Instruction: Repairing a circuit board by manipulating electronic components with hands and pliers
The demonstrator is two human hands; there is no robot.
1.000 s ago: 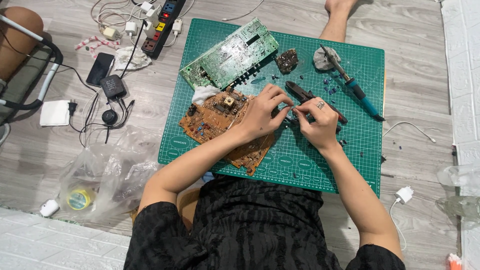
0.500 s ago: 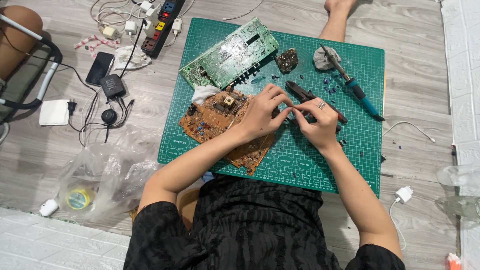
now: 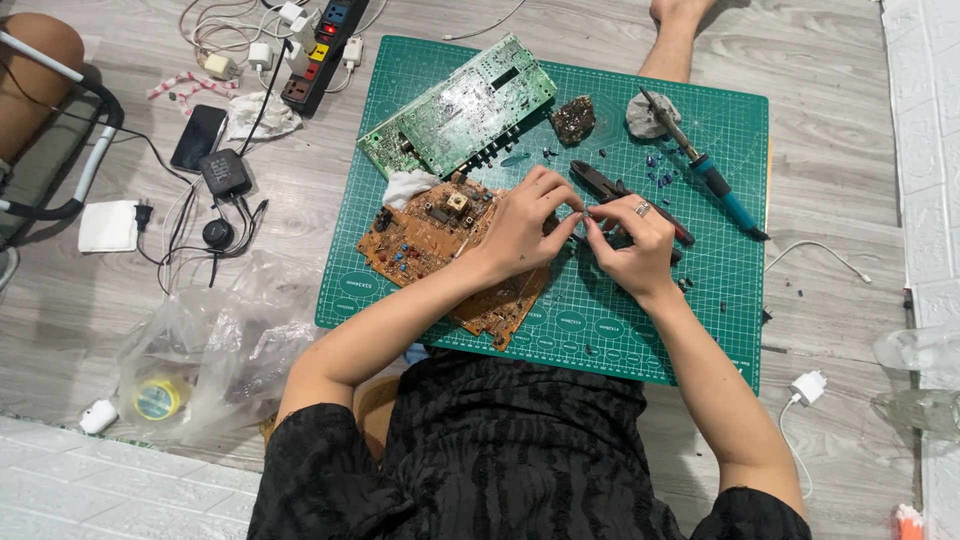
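Observation:
My left hand (image 3: pixel 527 222) and my right hand (image 3: pixel 631 242) meet over the green cutting mat (image 3: pixel 700 300), fingertips pinched together on a tiny part (image 3: pixel 587 213) too small to identify. The left hand and forearm lie across an orange-brown circuit board (image 3: pixel 430 240). A ring sits on a finger of the right hand. Black pliers (image 3: pixel 620 195) lie just beyond the right hand's fingers. A green circuit board (image 3: pixel 460 105) rests at the mat's far left.
A soldering iron with a blue handle (image 3: pixel 710 170) lies on the mat's far right beside a grey lump (image 3: pixel 648 115) and a dark lump (image 3: pixel 573 118). A power strip (image 3: pixel 315 45), phone (image 3: pixel 199 137), adapters and cables sit far left. A clear plastic bag (image 3: pixel 210 350) lies near left.
Both hands stay together over the mat; only the fingertips have shifted slightly on the small part.

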